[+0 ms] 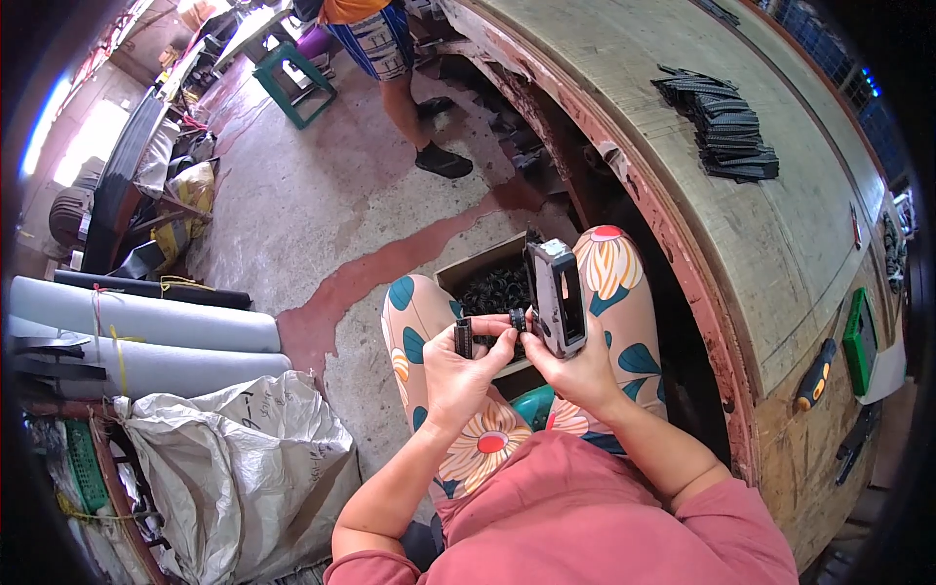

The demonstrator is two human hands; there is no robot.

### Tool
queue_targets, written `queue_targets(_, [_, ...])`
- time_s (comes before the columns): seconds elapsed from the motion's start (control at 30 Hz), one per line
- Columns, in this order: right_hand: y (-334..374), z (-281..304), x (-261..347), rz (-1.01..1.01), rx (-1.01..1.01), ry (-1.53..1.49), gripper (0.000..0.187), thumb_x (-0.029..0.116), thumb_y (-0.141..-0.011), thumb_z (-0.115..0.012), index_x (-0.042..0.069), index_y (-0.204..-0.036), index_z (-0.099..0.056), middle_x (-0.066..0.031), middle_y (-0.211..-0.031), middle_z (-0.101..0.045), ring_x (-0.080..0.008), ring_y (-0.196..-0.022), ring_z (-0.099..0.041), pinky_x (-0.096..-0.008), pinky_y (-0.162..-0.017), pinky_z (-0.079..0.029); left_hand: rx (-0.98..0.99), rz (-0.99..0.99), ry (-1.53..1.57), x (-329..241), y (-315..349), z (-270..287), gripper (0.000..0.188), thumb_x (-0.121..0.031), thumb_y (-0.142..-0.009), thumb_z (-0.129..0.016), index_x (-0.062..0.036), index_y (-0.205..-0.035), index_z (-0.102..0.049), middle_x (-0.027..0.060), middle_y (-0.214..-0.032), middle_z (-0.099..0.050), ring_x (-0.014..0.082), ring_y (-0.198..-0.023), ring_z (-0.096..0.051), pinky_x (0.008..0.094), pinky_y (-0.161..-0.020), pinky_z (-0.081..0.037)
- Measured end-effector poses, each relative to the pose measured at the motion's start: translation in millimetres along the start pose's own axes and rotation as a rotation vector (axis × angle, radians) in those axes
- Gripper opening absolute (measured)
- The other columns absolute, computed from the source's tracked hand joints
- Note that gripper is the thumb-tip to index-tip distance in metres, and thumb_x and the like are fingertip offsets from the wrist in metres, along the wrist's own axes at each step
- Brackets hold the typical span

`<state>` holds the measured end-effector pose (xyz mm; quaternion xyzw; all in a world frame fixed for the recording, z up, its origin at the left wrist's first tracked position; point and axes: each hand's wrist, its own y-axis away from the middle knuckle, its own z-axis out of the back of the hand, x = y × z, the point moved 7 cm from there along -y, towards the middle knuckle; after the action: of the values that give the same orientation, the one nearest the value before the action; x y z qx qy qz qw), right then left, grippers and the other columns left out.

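The left hand (456, 363) pinches a small black ribbed part (463, 337) between thumb and fingertips, held upright over the lap. Just to its right, the right hand (577, 366) wraps around the lower end of a grey rectangular frame (557, 295) with an open window, its fingers pressed together on the frame's edge; between the two hands sits a second small black piece (517, 319), touching the right hand's fingertips.

The step in hand looks like fitting the small black pieces to the frame. To do it well, I judge the frame should be kept steady against the right palm with its window turned toward the left hand, and the ribbed part brought in square rather than tilted, so it seats without slipping from the pinch. Working low over the cardboard box (481, 273) of black rings between the knees means a dropped piece would land back among the others.

On the wooden workbench (624, 88) to the right, a pile of flat black strips (723, 119) lies far off, and a green block (859, 339) and an orange-handled tool (814, 376) lie near its near edge.

The exact shape of the black pieces is hard to make out, and the frame's near end is hidden in the hand. The box is partly covered by the hands and the frame. A person standing far off (390, 58) is cut off above the waist.
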<state>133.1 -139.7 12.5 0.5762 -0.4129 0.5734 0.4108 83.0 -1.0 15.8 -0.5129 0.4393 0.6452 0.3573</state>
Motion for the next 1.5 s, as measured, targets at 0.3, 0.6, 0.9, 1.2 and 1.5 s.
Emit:
queue_targets(0.3, [12, -4, 1, 0.334, 0.244, 0.44, 0.042, 0.006, -0.061, -0.068, -0.002, -0.097, -0.05, -0.0184, -0.085, -0.057, -0.0378, -0.08, -0.059, -0.04, -0.069, -0.047, -0.028, -0.112, -0.337, -42, -21, 56, 0.01, -0.006, -0.077, -0.071, 0.0017, -0.084, -0.07, -0.005, -0.066, -0.06, -0.0034, -0.053, -0.043, 0.0151, -0.046, -0.032])
queue_targets(0.6, [18, -13, -7, 0.467, 0.315, 0.615, 0.051, 0.012, -0.051, -0.069, 0.0, -0.097, -0.05, -0.019, -0.085, -0.057, -0.0361, -0.081, -0.057, -0.0401, -0.072, -0.045, 0.116, -0.22, -0.615, -73, -14, 58, 0.01, -0.009, -0.071, -0.071, -0.0022, -0.079, -0.07, -0.0083, -0.058, -0.052, -0.0017, -0.051, -0.034, 0.0192, -0.044, -0.025])
queue_targets(0.9, [20, -12, -3, 0.506, 0.298, 0.636, 0.055, 0.012, -0.049, -0.07, -0.001, -0.098, -0.051, -0.0188, -0.086, -0.056, -0.0358, -0.081, -0.057, -0.0397, -0.073, -0.045, 0.157, -0.36, -0.698, -76, -10, 43, 0.012, -0.009, -0.069, -0.071, -0.001, -0.077, -0.068, 0.0019, -0.063, -0.06, 0.005, -0.054, -0.044, 0.0225, -0.049, -0.035])
queue_targets(1.2, [20, -10, -2, 0.508, 0.28, 0.628, 0.055, 0.012, -0.049, -0.071, -0.001, -0.098, -0.051, -0.0188, -0.086, -0.056, -0.0356, -0.081, -0.057, -0.0398, -0.073, -0.046, 0.154, -0.415, -0.781, -80, -7, 37, 0.012, -0.008, -0.068, -0.071, -0.0013, -0.077, -0.067, 0.0052, -0.068, -0.065, 0.0071, -0.056, -0.052, 0.0235, -0.051, -0.04])
queue_targets(1.5, [18, -7, -6, 0.508, 0.268, 0.598, 0.049, 0.011, -0.051, -0.071, 0.0, -0.095, -0.051, -0.0178, -0.082, -0.056, -0.0357, -0.076, -0.058, -0.0393, -0.068, -0.046, 0.191, -0.316, -0.607, -84, -8, 34, 0.008, -0.008, -0.075, -0.07, -0.0011, -0.079, -0.067, 0.0059, -0.075, -0.069, 0.0046, -0.063, -0.058, 0.0209, -0.057, -0.045])
